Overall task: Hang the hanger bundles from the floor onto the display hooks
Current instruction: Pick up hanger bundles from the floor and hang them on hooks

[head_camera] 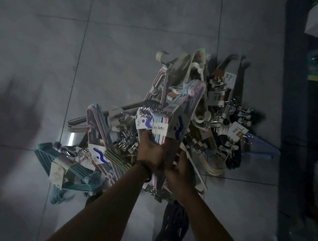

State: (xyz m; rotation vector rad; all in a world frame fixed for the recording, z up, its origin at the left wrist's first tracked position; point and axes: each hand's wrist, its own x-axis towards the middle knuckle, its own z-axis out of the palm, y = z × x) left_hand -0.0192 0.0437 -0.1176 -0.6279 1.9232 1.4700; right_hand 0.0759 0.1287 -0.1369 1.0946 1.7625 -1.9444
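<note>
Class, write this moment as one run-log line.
stage: pickup; left hand grips pastel hanger bundle; right hand grips it too; hanger pile on tiled floor

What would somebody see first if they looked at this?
A big tangled pile of hanger bundles sprawls over the grey tiled floor in the middle. At its near edge, the left hand and right hand grip a pastel bundle with a white-and-blue tag. A teal bundle sticks out at the lower left.

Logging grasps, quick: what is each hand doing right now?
Left hand: grips the pastel hanger bundle just below its white label.
Right hand: fingers curled round the same bundle, nearer the person.
</note>
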